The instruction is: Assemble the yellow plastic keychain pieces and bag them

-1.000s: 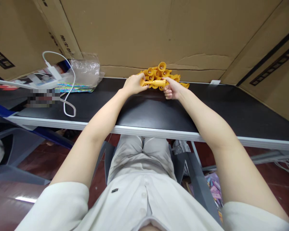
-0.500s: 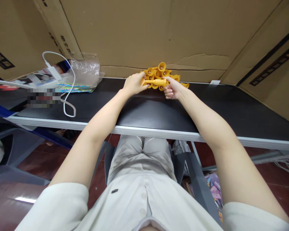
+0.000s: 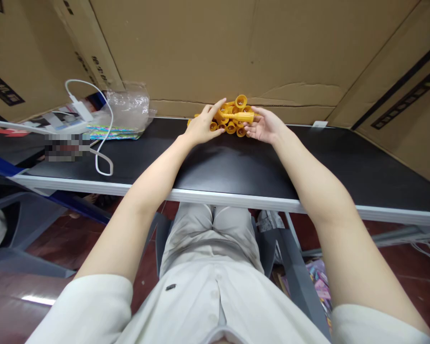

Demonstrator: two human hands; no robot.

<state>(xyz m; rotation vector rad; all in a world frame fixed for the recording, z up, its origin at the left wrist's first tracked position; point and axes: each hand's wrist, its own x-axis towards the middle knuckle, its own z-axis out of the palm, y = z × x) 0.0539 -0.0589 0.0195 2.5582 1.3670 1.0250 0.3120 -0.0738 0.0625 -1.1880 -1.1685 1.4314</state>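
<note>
Your right hand (image 3: 267,126) pinches one yellow plastic piece (image 3: 241,116) by its end, above the pile (image 3: 231,119) at the table's (image 3: 215,162) far edge. Your left hand (image 3: 202,126) rests spread over the pile, gripping nothing. The piece looks light, stiff and smooth; hold its ribbed shaft.

Bare black tabletop (image 3: 236,165) lies open toward the person; cardboard wall (image 3: 208,52) blocks behind the yellow pile (image 3: 232,119).

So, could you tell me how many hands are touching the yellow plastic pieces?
2. The left hand rests open on the left side of the pile of yellow pieces; the right hand holds one yellow piece at the pile's right.
</note>
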